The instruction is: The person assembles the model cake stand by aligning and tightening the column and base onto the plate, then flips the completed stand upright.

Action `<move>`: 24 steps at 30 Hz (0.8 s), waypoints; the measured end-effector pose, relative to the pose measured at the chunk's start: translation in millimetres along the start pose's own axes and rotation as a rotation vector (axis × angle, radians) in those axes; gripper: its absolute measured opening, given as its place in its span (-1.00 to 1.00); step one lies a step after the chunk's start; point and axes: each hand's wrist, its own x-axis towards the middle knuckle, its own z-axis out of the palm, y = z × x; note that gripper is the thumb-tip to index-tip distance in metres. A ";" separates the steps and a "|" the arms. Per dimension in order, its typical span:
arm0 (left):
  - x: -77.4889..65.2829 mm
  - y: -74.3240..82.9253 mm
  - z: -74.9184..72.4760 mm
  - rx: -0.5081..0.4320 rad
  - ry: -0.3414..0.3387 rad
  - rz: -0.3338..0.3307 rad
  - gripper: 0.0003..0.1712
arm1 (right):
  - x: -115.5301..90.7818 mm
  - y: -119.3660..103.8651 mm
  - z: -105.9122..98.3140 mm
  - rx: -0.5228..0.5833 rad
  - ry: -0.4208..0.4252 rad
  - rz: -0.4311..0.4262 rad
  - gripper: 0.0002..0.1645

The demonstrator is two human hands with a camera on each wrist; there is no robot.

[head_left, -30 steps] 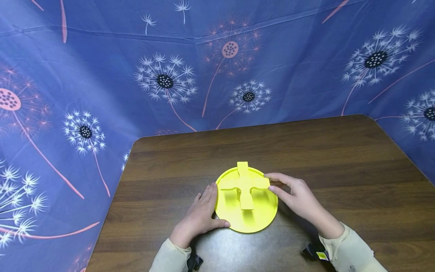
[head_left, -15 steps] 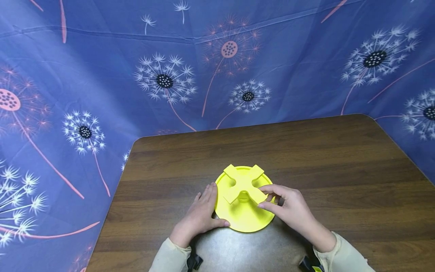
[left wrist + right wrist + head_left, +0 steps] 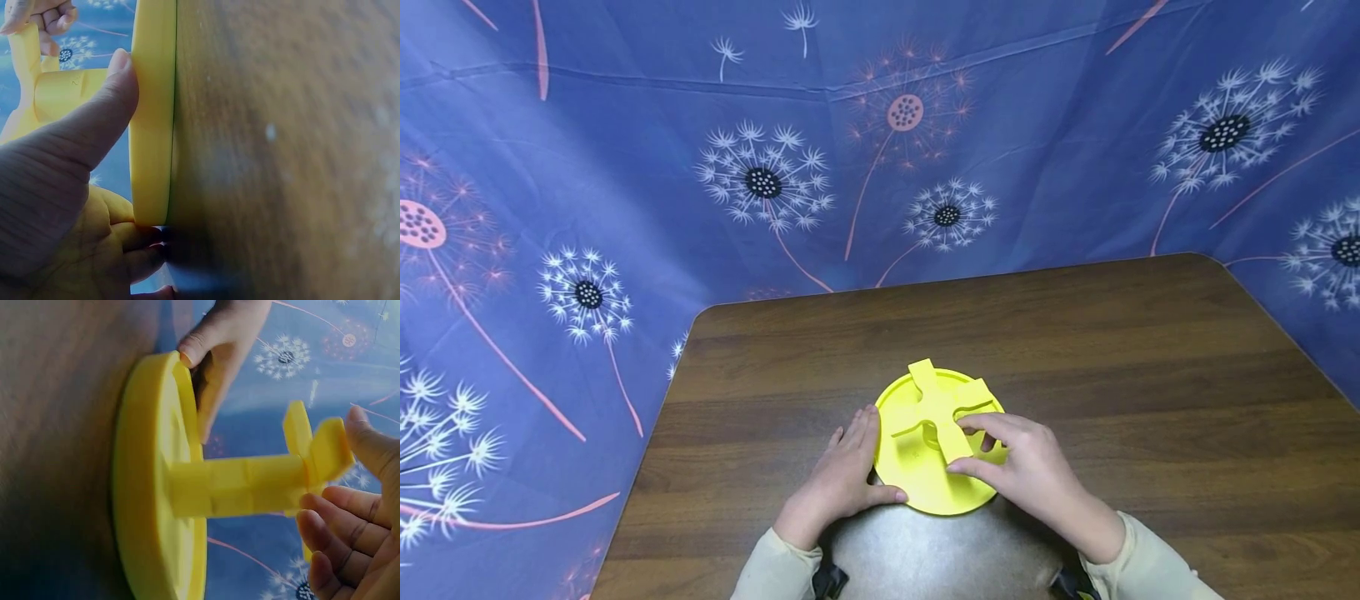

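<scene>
A round yellow base (image 3: 936, 493) with a raised rim lies flat on the table. From its middle rises a thick yellow post (image 3: 231, 487), topped by a yellow four-armed cross piece (image 3: 936, 410). My left hand (image 3: 842, 477) holds the near left side of the base, thumb over the rim and fingers along the edge. With thumb and fingers, my right hand (image 3: 1033, 458) pinches the cross's near arm; the thumb is at its tip. In the right wrist view the other fingers curl loosely beside the post.
The brown wood-grain table (image 3: 760, 375) carries the base near its front. Behind and to the left hangs a blue cloth (image 3: 1037, 167) printed with dandelions. Small black devices (image 3: 830, 579) sit under both wrists, by the light sleeves (image 3: 775, 571).
The cross has turned clockwise as seen from above, one arm swinging from the right towards me. My right hand has moved left and nearer with it. The left hand has stayed on the base.
</scene>
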 end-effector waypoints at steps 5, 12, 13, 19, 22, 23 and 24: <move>0.1 0.0 0.0 -0.004 0.001 -0.003 0.38 | 10.8 9.3 -13.7 0.032 0.101 -0.035 -0.66; 0.0 -0.4 0.6 -0.009 -0.003 -0.009 0.39 | 22.7 28.0 -24.4 -0.025 -0.004 0.069 -0.57; -0.2 -0.4 0.6 -0.009 -0.004 -0.010 0.39 | 22.7 30.3 -24.4 -0.017 -0.035 0.081 -0.56; -0.6 0.2 0.3 -0.008 -0.009 -0.011 0.39 | 19.8 38.4 -24.2 0.038 -0.116 0.150 -0.60; -0.4 0.4 0.0 -0.009 -0.007 -0.011 0.38 | 17.7 39.1 -25.2 0.078 -0.126 0.193 -0.62; -0.4 0.4 -0.2 -0.010 -0.007 -0.011 0.38 | 16.9 38.9 -25.7 0.093 -0.130 0.205 -0.62; -0.3 0.5 -0.4 -0.010 -0.007 -0.011 0.38 | 16.0 38.7 -26.2 0.102 -0.132 0.213 -0.62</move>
